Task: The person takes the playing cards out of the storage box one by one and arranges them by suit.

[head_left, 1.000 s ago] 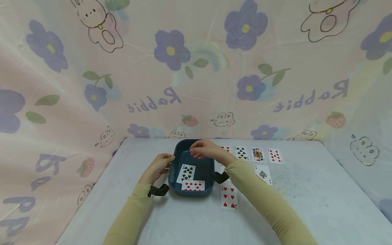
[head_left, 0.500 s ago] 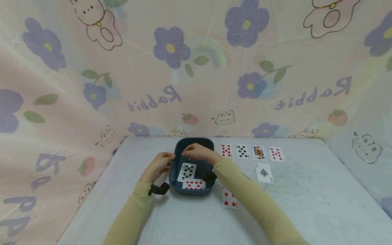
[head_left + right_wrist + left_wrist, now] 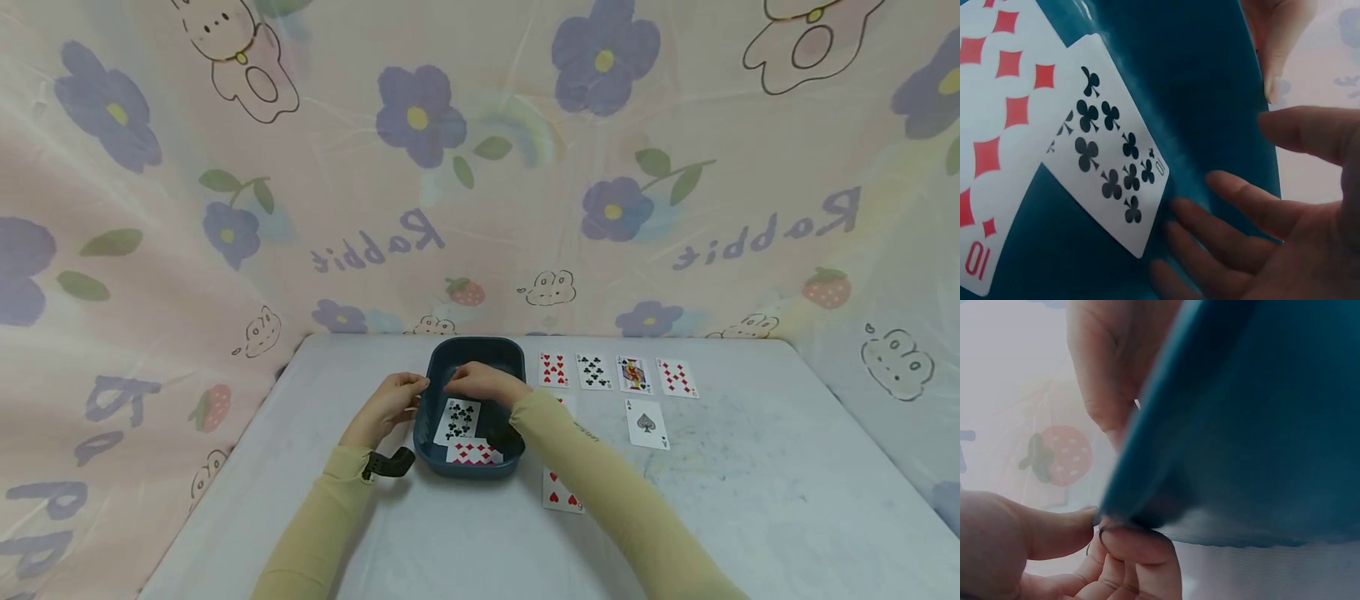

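A dark blue rectangular tray (image 3: 468, 472) stands on the table in the head view. My left hand (image 3: 384, 408) pinches its left rim; in the left wrist view, thumb and index finger (image 3: 1141, 545) meet at the edge. Over the tray's inside hovers my right hand (image 3: 486, 383), holding nothing. Its fingers (image 3: 1235, 250) are spread and loosely extended, with the thumb apart, in the right wrist view. Two playing cards lie face up in the tray: a ten of clubs (image 3: 1110, 150) and a ten of diamonds (image 3: 1007, 119), which overlaps it.
Right of the tray, a back row holds a hearts card (image 3: 553, 369), a clubs card (image 3: 594, 372), a face card (image 3: 634, 375) and a diamonds card (image 3: 677, 377). An ace of spades (image 3: 647, 423) lies before them. My right sleeve partly covers another hearts card (image 3: 561, 492).
My right hand has moved left and slightly lower over the tray, uncovering the hearts card in the back row. My left hand keeps its hold on the rim.
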Available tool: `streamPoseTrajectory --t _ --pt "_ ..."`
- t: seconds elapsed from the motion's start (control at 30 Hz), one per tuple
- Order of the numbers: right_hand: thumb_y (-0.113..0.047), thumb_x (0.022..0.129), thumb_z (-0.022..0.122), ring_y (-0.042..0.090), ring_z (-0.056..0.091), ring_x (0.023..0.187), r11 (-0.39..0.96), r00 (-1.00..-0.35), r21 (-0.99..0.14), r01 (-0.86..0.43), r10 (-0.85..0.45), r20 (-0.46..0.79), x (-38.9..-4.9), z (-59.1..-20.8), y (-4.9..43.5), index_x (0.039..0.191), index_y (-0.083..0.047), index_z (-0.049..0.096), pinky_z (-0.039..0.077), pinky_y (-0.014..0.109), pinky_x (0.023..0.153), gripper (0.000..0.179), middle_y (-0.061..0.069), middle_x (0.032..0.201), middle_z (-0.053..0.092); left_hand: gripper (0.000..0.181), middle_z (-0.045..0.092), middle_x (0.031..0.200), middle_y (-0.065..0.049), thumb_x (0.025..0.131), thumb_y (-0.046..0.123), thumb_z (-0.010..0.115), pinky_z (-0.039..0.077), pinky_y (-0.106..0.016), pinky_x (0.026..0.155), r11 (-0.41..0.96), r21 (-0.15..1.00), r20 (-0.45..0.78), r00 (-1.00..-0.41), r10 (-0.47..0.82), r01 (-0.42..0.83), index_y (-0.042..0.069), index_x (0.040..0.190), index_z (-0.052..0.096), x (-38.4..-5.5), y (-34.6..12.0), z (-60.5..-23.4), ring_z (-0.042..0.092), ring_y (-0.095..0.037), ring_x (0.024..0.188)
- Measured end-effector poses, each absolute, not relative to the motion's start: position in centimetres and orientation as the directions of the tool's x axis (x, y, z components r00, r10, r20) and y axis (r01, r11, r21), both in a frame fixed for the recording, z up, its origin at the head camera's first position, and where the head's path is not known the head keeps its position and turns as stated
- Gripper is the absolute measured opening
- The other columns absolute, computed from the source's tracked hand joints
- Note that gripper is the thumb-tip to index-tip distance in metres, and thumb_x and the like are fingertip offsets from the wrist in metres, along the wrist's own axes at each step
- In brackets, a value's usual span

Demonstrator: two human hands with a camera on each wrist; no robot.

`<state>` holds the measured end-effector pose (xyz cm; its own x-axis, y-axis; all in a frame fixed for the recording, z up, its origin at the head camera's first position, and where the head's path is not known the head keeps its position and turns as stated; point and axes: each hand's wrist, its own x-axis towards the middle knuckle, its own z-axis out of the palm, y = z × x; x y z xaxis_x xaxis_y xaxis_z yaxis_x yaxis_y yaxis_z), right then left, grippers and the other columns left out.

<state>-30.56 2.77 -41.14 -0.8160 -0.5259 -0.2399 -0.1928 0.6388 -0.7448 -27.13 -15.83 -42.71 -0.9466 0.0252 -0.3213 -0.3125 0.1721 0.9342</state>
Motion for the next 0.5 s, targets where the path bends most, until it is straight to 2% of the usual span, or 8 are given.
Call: streamPoseTrajectory --t 0.13,0.33,0.5 --pt "-0.028 0.095 0.057 0.020 0.058 0.100 0.653 -0.813 -0.728 -0.210 -0.530 -0.242 -30.3 -41.1 2.7 0.114 -0.002 0.065 0.046 0.036 0.089 0.034 0.008 0.109 0.063 0.026 0.058 0.095 -0.013 0.100 0.014 0.051 0.047 -0.026 0.060 0.166 0.937 -0.316 -0.948 0.031 -0.307 -0.007 0.116 0.054 -27.1 -15.9 -42.7 0.055 -0.017 0.073" --pt "-0.026 0.095 0.057 0.030 0.060 0.095 0.621 -0.786 -0.776 -0.110 -0.532 -0.314 -29.7 -40.7 2.9 0.109 -0.002 0.063 0.049 0.041 0.084 0.028 0.015 0.104 0.062 0.026 0.057 0.093 -0.013 0.100 0.014 0.051 0.048 -0.026 0.060 0.164 0.937 -0.318 -0.947 0.037 -0.308 -0.007 0.115 0.054 -27.0 -15.9 -42.7 0.054 -0.017 0.073" --pt "-0.026 0.097 0.055 0.030 0.063 0.095 0.621 -0.768 -0.781 -0.065 -0.530 -0.358 -29.5 -40.7 3.0 0.113 -0.001 0.061 0.050 0.041 0.083 0.031 0.017 0.103 0.064 0.026 0.057 0.091 -0.011 0.100 0.015 0.051 0.047 -0.026 0.060 0.168 0.937 -0.316 -0.948 0.033 -0.306 -0.006 0.115 0.054 -27.0 -15.9 -42.7 0.053 -0.016 0.072"
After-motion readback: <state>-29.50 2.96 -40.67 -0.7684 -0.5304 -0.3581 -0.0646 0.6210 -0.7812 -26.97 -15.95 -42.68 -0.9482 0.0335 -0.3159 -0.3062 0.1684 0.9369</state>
